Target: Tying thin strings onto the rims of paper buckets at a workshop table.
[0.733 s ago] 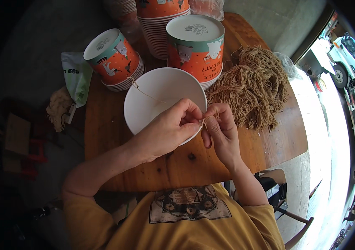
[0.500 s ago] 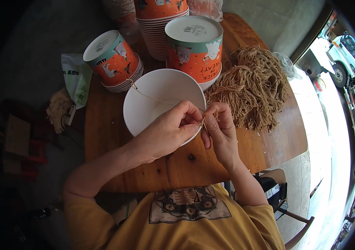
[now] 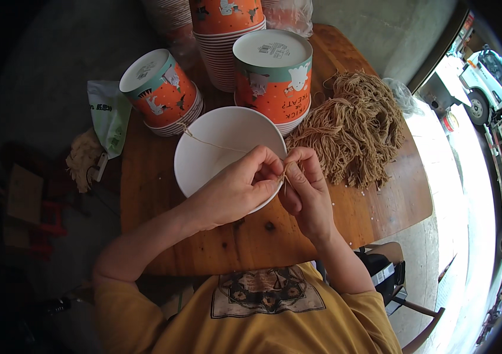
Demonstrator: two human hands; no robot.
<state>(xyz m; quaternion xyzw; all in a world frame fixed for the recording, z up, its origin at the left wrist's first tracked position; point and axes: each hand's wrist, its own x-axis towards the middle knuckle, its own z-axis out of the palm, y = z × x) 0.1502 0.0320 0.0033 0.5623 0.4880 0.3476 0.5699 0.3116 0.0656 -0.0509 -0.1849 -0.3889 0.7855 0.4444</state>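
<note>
Head view: left hand (image 3: 242, 190), right hand (image 3: 311, 199) both closed, pinching string (image 3: 215, 145) at rim of white bucket (image 3: 195, 168).

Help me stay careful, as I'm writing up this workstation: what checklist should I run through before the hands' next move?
1. White-lined tub has its open side up: ok.
2. Cord spans the tub from the far-left rim toward the hands: ok.
3. Right hand has cord pinched at the tub's near-right rim: ok.
4. Left hand has a firm hold on cord too: cannot tell, its grip is partly hidden.
5. Knot tight at that rim: cannot tell, the hands cover the spot.
6. Tan cord pile lies beside the tub on the table: ok.
</note>
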